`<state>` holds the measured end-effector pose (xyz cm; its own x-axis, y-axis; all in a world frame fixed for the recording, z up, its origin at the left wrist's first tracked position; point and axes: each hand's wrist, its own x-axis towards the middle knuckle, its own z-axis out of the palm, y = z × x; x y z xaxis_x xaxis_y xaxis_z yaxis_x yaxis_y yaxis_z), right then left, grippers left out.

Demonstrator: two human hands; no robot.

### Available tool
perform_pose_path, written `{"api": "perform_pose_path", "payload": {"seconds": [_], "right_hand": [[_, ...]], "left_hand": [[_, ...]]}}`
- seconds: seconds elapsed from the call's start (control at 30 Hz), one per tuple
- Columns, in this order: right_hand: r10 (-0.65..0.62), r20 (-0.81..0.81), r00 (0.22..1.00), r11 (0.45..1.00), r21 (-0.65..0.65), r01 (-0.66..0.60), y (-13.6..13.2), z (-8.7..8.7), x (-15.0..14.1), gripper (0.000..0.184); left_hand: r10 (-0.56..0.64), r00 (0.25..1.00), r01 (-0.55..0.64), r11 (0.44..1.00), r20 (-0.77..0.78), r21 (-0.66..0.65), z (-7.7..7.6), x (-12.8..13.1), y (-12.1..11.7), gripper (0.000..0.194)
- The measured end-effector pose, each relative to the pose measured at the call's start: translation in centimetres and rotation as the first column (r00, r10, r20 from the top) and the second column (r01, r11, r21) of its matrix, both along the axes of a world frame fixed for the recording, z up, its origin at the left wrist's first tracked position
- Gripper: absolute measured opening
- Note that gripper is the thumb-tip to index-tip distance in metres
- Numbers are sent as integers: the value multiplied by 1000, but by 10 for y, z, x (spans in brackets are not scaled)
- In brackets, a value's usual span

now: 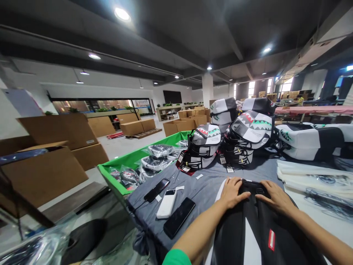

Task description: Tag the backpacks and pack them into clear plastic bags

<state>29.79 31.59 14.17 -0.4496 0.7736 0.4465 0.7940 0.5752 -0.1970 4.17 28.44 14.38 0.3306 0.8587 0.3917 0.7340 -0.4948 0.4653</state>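
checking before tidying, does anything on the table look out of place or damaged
Nothing looks clearly spilled or damaged, including the bag under the left hand and right hand. Slightly odd: a few white slips lie loose on the gray cloth near the phones, untidily scattered.

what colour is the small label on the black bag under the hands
The label is red with a whitish strip down its middle; head view.

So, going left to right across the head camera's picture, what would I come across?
Cardboard box at the left edge → green-sided bin → person's left hand → person's right hand → pale plastic packaging.
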Motion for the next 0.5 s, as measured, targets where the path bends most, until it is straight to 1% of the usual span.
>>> {"api": "perform_pose_path", "payload": {"seconds": [0.03,0.1,0.13,0.17,0.2,0.27,0.3,0.37,0.43,0.5], "right_hand": [[60,21,998,996,-65,-58,-1,8,5,63],[168,47,985,971,-180,-157,-7,23,12,60],[192,48,980,962,-206,-178,-12,26,14,58],[190,41,981,963,-201,-178,-19,26,15,56],[164,24,986,974,-162,-158,-27,22,14,55],[81,-42,996,996,-19,-82,-45,5,7,53],[51,-79,996,997,59,-47,-54,-6,3,51],[34,-119,992,985,172,-13,-71,-28,-6,47],[44,-111,993,975,223,-18,-82,-43,-12,42],[39,-94,995,970,242,-15,-85,-47,-13,40]], "left_hand": [[26,999,-27,999,38,21,-1,4,-5,56],[112,989,-114,993,96,14,0,7,-13,66],[141,986,-141,990,92,-5,1,7,-16,69],[148,986,-147,989,72,-18,2,5,-19,69],[134,990,-133,991,44,-22,2,3,-22,66],[85,996,-85,996,6,7,-4,-2,-33,55],[71,997,-71,997,7,35,-10,-5,-39,51],[66,998,-68,993,20,101,-23,-9,-51,51],[62,998,-66,985,30,158,-34,-11,-58,51],[52,998,-58,984,41,171,-40,-11,-59,52]]}}
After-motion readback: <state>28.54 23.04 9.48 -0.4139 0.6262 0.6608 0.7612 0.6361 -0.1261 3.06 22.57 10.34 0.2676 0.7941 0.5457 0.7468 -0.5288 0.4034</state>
